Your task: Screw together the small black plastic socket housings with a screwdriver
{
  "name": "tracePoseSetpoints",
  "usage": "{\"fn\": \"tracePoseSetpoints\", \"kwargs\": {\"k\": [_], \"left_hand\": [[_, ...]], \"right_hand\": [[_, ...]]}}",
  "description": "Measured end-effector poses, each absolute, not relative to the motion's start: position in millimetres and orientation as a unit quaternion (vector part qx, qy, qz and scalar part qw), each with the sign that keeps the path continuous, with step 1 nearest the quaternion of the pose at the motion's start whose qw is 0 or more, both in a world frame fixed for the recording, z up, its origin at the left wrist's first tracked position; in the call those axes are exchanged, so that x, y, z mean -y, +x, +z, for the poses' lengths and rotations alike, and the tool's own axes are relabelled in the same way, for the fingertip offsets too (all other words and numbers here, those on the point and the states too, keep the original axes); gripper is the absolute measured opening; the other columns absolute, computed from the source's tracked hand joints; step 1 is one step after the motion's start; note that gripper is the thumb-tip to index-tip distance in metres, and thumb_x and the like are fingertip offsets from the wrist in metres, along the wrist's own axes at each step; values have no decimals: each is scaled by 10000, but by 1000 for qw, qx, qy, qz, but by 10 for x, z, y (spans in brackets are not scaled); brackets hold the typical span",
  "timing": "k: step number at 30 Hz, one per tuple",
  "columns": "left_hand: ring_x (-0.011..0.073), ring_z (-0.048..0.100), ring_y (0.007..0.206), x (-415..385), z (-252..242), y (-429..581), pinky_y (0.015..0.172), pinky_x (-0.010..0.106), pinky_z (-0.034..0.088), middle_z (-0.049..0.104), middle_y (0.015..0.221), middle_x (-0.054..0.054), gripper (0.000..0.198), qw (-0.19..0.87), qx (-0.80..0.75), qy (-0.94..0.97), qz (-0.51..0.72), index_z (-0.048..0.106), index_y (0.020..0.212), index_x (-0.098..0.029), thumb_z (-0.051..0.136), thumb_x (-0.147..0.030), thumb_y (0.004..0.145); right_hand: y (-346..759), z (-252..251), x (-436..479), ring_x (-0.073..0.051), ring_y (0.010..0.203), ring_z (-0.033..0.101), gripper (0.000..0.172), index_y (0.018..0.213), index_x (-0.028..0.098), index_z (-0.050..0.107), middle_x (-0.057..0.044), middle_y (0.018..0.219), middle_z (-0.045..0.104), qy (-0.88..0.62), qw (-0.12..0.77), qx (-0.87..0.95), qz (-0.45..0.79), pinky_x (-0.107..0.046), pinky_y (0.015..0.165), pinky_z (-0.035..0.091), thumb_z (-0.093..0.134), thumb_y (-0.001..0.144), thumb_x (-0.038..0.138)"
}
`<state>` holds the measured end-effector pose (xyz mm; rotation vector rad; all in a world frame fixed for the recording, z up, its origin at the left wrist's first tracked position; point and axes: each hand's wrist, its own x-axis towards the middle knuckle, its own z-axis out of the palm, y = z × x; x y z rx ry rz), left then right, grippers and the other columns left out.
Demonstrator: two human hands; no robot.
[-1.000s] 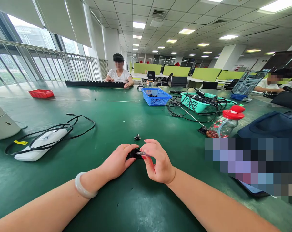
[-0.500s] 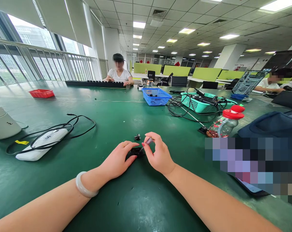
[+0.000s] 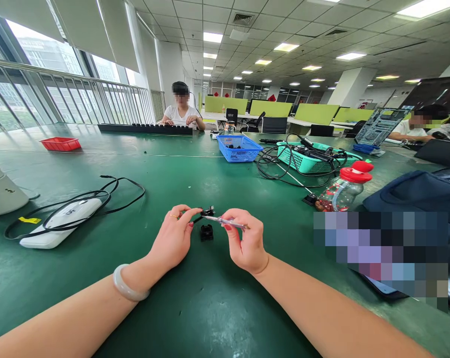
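My right hand (image 3: 247, 241) pinches a small clear-handled screwdriver (image 3: 225, 222), held level with its tip pointing left. My left hand (image 3: 174, 236) is closed in a pinch at the tool's tip, on a tiny dark piece I cannot make out. Between the two hands a small black block (image 3: 206, 232) lies on the green table (image 3: 195, 308), free of both hands. A second small black part (image 3: 210, 210) lies just behind the tool tip. A pale bangle circles my left wrist.
A white device (image 3: 56, 223) wrapped in black cable lies at left, beside a white jug (image 3: 1, 191). Blue basket (image 3: 239, 147), green basket (image 3: 310, 160) with cables, a red-capped bottle (image 3: 340, 191) and a dark bag (image 3: 414, 194) stand at right. People sit at the far side.
My left hand has let go of the black block and lifted to the screwdriver tip. My right hand has turned the screwdriver from tip-down on the block to level.
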<state>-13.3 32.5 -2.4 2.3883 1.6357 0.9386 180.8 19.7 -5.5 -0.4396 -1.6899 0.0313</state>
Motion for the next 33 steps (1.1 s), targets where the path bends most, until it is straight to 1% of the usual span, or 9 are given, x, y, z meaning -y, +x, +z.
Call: {"fn": "tracePoseSetpoints", "kwargs": {"k": [5,9,13,17,21,25,29,31,33], "left_hand": [[193,605,844,-322,71,-148,844,417,528,492,1262,97,463,5,-611,765,204,491,1356,-332,318,-252,934],[241,612,916,-289,71,-144,833,424,511,503,1257,114,491,-56,-620,775,109,454,1397,-318,291,-266,936],[255,604,953,-281,36,-143,855,418,496,535,1216,121,470,-65,-622,778,51,529,1344,-271,308,-296,930],[242,608,947,-272,47,-132,870,408,493,567,1166,120,458,-44,-625,778,54,570,1302,-230,329,-324,925],[274,615,971,-258,63,-125,875,466,502,588,1148,130,485,-34,-621,779,82,596,1270,-205,273,-370,948],[316,550,1176,-288,9,-140,1010,521,451,560,1284,148,518,-22,-608,783,129,638,1188,-181,255,-444,959],[268,402,1380,-335,-60,-149,1159,453,355,427,1488,130,582,67,-573,801,162,470,1364,-155,284,-516,948],[257,335,1427,-343,-67,-141,1185,458,323,350,1547,102,637,115,-552,811,156,334,1457,-182,315,-545,934],[270,261,1461,-340,-56,-126,1203,488,279,308,1570,87,675,142,-529,824,143,272,1487,-207,350,-562,918]], "right_hand": [[1870,-124,-347,-146,862,664,207,1115,257,425,-77,1083,593,-316,676,658,107,-385,813,588,431,943,142],[1953,-148,-508,-162,865,693,50,962,230,477,-74,1071,636,-439,662,569,213,-413,869,576,483,913,222],[2002,-162,-607,-157,843,703,54,921,222,487,-53,1041,660,-487,659,485,304,-407,875,571,501,869,223],[2008,-182,-628,-144,816,707,80,921,218,501,-28,1006,669,-489,664,452,341,-374,841,578,505,842,207],[1997,-178,-603,-131,720,696,57,896,216,501,-6,924,672,-488,651,467,346,-332,740,580,512,842,231],[1978,-156,-558,-110,622,664,85,897,219,487,14,856,662,-470,649,488,347,-294,654,563,528,846,274],[1955,-143,-511,-101,534,620,159,934,222,479,29,793,653,-427,635,514,388,-274,561,535,554,838,326],[1949,-136,-494,-96,518,605,178,947,224,477,34,780,651,-412,644,515,388,-264,540,517,560,840,339],[1952,-128,-490,-89,503,588,180,953,225,473,41,761,647,-408,665,498,378,-254,528,496,558,841,336]]}}
